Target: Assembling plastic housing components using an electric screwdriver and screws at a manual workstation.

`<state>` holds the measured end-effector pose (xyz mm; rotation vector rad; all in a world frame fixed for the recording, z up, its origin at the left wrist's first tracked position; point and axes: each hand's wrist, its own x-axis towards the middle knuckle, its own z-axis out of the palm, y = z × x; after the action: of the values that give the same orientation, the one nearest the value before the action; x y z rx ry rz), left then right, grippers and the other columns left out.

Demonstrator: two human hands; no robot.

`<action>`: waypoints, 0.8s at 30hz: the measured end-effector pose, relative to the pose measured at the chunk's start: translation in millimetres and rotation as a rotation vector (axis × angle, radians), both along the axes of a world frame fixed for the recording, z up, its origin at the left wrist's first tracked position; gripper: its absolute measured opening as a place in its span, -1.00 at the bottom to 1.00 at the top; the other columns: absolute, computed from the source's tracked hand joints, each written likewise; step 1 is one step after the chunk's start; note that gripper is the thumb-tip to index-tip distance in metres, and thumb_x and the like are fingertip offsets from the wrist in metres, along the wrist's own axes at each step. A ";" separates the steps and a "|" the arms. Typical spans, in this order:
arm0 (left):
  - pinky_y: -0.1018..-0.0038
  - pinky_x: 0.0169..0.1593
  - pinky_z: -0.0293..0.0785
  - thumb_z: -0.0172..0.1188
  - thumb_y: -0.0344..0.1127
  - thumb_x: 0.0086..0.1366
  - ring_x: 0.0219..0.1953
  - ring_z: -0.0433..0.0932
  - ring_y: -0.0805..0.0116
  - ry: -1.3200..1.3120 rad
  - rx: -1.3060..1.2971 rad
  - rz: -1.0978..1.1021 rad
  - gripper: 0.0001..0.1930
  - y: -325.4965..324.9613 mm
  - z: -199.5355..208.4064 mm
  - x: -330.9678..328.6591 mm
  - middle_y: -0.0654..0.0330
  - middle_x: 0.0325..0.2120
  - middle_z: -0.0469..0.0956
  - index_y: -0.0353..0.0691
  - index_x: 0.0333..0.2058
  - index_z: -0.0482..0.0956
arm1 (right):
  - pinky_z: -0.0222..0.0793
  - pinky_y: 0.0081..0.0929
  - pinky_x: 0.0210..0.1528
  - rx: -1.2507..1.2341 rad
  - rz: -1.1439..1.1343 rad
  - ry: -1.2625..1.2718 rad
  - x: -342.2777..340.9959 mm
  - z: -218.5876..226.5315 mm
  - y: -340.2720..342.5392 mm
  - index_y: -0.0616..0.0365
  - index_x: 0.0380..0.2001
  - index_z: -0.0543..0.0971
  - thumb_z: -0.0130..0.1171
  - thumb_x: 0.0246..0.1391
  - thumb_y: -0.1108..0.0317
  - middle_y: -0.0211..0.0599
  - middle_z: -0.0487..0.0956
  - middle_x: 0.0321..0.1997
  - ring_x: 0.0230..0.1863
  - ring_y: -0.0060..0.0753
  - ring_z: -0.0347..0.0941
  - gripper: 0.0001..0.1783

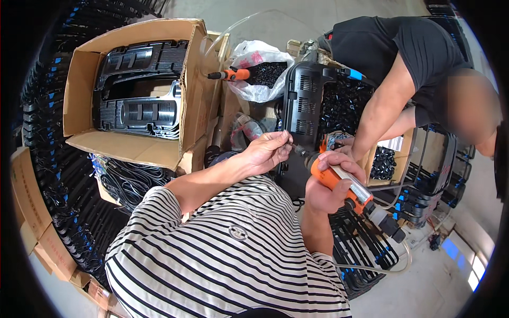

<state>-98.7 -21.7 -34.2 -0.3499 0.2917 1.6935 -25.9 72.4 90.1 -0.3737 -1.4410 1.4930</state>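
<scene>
My right hand (328,193) is wrapped round an orange and silver air screwdriver (358,193), its tip pointing left toward my other hand. My left hand (268,152) is closed in a pinch close to that tip; whatever lies between the fingers is too small to make out. Just beyond stands a black plastic housing (305,103) with slotted vents. A co-worker's hand (344,148) is beside the screwdriver's front end, partly hidden behind my right hand. A thin pale hose (366,268) curves below the screwdriver's rear end.
At the left, an open cardboard box (191,85) holds black plastic covers (148,112). A second orange screwdriver (233,74) lies by a plastic bag (254,53) of small dark parts. Bundled black cables (132,183) lie below the box. A co-worker (387,47) leans in from the right, near stacked black frames (366,246).
</scene>
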 end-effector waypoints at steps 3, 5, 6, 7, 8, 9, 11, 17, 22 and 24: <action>0.61 -0.39 0.31 0.16 -0.10 0.31 -0.52 0.34 0.54 -0.074 -0.034 0.018 -0.74 5.9 -9.6 0.7 0.34 -0.54 0.46 -0.21 -0.31 0.55 | 0.40 -0.30 -0.36 0.006 0.010 -0.008 -9.6 -11.8 3.1 0.24 -0.22 0.37 0.08 0.17 0.10 -0.01 0.51 -0.42 -0.51 -0.31 0.40 -0.62; 0.61 -0.40 0.29 0.15 -0.08 0.32 -0.54 0.32 0.54 -0.114 -0.051 0.034 -0.72 7.6 -16.0 -0.5 0.34 -0.56 0.44 -0.21 -0.29 0.53 | 0.41 -0.30 -0.37 0.008 0.022 -0.014 -17.5 -22.2 5.3 0.25 -0.23 0.38 0.10 0.16 0.12 0.01 0.51 -0.42 -0.51 -0.31 0.41 -0.63; 0.62 -0.40 0.31 0.16 -0.06 0.31 -0.53 0.34 0.55 -0.128 -0.097 0.033 -0.71 9.5 -18.9 -0.8 0.34 -0.54 0.46 -0.20 -0.29 0.54 | 0.42 -0.31 -0.37 0.018 0.016 -0.011 -21.0 -27.4 7.5 0.26 -0.24 0.38 0.11 0.16 0.15 0.02 0.52 -0.42 -0.51 -0.30 0.41 -0.64; 0.62 -0.40 0.33 0.16 -0.04 0.30 -0.52 0.35 0.56 -0.141 -0.142 0.032 -0.70 11.4 -21.6 -1.3 0.34 -0.52 0.47 -0.20 -0.29 0.54 | 0.44 -0.32 -0.36 0.027 0.010 -0.007 -24.7 -32.9 9.7 0.26 -0.24 0.38 0.12 0.15 0.17 0.02 0.52 -0.41 -0.51 -0.30 0.42 -0.66; 0.63 -0.40 0.35 0.17 -0.02 0.29 -0.52 0.37 0.57 -0.153 -0.189 0.034 -0.68 12.8 -21.9 -4.2 0.34 -0.50 0.49 -0.19 -0.29 0.55 | 0.45 -0.33 -0.36 0.034 0.008 -0.001 -29.1 -39.0 11.6 0.27 -0.24 0.38 0.13 0.15 0.20 0.03 0.53 -0.41 -0.51 -0.30 0.42 -0.67; 0.63 -0.40 0.35 0.17 -0.02 0.29 -0.52 0.37 0.57 -0.156 -0.187 0.041 -0.68 15.7 -22.1 -7.2 0.34 -0.50 0.49 -0.19 -0.29 0.55 | 0.45 -0.33 -0.36 0.036 0.015 -0.003 -33.1 -44.8 13.7 0.27 -0.24 0.38 0.13 0.15 0.20 0.03 0.53 -0.41 -0.51 -0.30 0.42 -0.67; 0.64 -0.42 0.35 0.16 0.00 0.31 -0.53 0.38 0.57 -0.176 -0.237 0.052 -0.67 24.9 -21.1 -14.4 0.34 -0.51 0.49 -0.19 -0.30 0.54 | 0.46 -0.34 -0.35 -0.025 0.000 -0.021 -40.5 -55.7 19.2 0.28 -0.23 0.38 0.12 0.16 0.28 0.03 0.54 -0.39 -0.50 -0.29 0.43 -0.73; 0.64 -0.44 0.35 0.12 -0.10 0.35 -0.54 0.40 0.57 -0.010 -0.413 -0.052 -0.74 23.0 -40.4 -22.3 0.35 -0.52 0.50 -0.19 -0.33 0.51 | 0.45 -0.42 -0.25 -0.100 0.032 -0.007 -73.7 -84.6 52.1 0.26 -0.19 0.39 0.11 0.16 0.46 0.01 0.55 -0.26 -0.40 -0.37 0.46 -0.82; 0.64 -0.41 0.31 0.08 -0.29 0.33 -0.50 0.40 0.56 0.118 -0.475 0.006 -0.88 11.2 -66.5 -23.5 0.36 -0.51 0.48 -0.18 -0.30 0.52 | 0.48 -0.43 -0.35 -0.073 -0.026 -0.016 -91.7 -97.6 60.3 0.28 -0.33 0.46 0.13 0.14 0.49 -0.01 0.56 -0.35 -0.46 -0.35 0.45 -0.92; 0.63 -0.42 0.31 0.08 -0.33 0.31 -0.50 0.40 0.56 0.116 -0.487 0.019 -0.91 10.6 -66.9 -26.3 0.36 -0.52 0.48 -0.18 -0.31 0.53 | 0.48 -0.44 -0.35 -0.060 -0.034 -0.040 -92.8 -102.2 61.7 0.27 -0.34 0.48 0.14 0.14 0.48 -0.02 0.56 -0.34 -0.45 -0.37 0.46 -0.92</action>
<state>-125.0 -11.1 -101.0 -0.6131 0.7941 1.6516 -118.8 134.0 -12.1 -0.4648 -1.4162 1.5114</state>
